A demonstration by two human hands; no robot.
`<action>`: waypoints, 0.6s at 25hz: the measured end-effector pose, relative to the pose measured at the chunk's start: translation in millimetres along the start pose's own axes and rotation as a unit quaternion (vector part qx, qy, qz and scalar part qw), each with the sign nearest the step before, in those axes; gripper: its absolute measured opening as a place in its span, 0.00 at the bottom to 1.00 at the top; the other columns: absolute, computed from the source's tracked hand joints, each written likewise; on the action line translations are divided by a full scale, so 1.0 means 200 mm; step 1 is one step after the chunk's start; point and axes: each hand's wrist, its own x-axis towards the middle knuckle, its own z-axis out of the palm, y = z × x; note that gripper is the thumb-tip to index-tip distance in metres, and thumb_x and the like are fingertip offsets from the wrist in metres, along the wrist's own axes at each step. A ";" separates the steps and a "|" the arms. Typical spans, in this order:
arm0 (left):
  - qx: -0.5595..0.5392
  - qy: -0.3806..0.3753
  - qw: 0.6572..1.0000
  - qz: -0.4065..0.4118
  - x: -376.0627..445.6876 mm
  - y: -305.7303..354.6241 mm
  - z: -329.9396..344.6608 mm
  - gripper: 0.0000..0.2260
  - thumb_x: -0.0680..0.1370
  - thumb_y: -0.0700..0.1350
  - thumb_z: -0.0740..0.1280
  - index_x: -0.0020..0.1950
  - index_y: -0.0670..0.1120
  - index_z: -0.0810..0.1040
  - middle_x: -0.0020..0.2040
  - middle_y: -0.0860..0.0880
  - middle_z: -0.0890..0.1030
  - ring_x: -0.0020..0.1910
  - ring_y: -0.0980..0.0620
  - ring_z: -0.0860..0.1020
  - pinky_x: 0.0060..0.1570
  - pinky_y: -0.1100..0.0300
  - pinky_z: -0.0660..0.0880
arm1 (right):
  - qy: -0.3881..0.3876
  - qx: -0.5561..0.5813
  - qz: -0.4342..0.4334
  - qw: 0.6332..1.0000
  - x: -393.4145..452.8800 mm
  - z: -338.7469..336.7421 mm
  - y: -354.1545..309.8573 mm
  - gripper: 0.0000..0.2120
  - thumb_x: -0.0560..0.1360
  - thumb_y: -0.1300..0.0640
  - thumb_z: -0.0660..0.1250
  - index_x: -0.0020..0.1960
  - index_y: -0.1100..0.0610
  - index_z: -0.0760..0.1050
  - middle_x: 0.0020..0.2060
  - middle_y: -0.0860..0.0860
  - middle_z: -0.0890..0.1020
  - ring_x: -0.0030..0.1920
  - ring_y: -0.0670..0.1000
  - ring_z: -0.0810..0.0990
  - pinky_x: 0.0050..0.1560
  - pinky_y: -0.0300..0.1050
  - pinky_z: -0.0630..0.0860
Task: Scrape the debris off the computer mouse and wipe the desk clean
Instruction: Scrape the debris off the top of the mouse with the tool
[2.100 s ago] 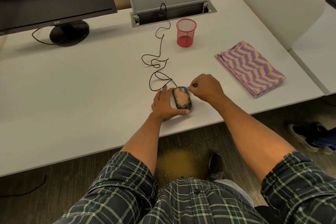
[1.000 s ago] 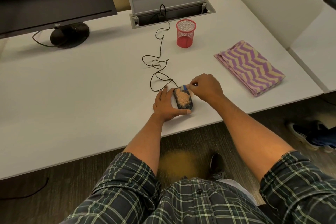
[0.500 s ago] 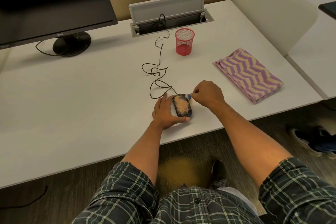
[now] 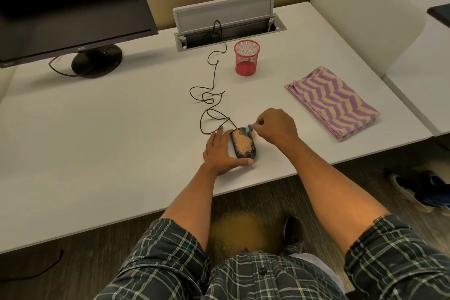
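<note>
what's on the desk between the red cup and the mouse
Only the looped cable lies between cup and mouse in the head view.

Debris-coated black mouse [image 4: 243, 144] on white desk [image 4: 121, 129]
</note>
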 end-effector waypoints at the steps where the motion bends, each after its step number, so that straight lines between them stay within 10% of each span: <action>1: 0.000 0.000 1.000 -0.001 0.00 0.00 0.00 0.55 0.63 0.70 0.77 0.81 0.60 0.50 0.82 0.58 0.41 0.80 0.51 0.40 0.77 0.44 0.47 | -0.002 -0.001 -0.003 1.000 0.00 0.00 0.00 0.08 0.75 0.52 0.70 0.47 0.54 0.86 0.41 0.50 0.86 0.38 0.50 0.81 0.36 0.40 0.74; 15: 0.005 -0.002 1.000 -0.005 0.01 0.00 0.00 0.55 0.62 0.70 0.77 0.81 0.61 0.49 0.82 0.58 0.41 0.80 0.51 0.40 0.76 0.42 0.47 | -0.021 -0.050 -0.034 0.998 0.02 -0.02 -0.04 0.09 0.75 0.51 0.68 0.47 0.52 0.86 0.42 0.49 0.86 0.40 0.50 0.82 0.39 0.43 0.77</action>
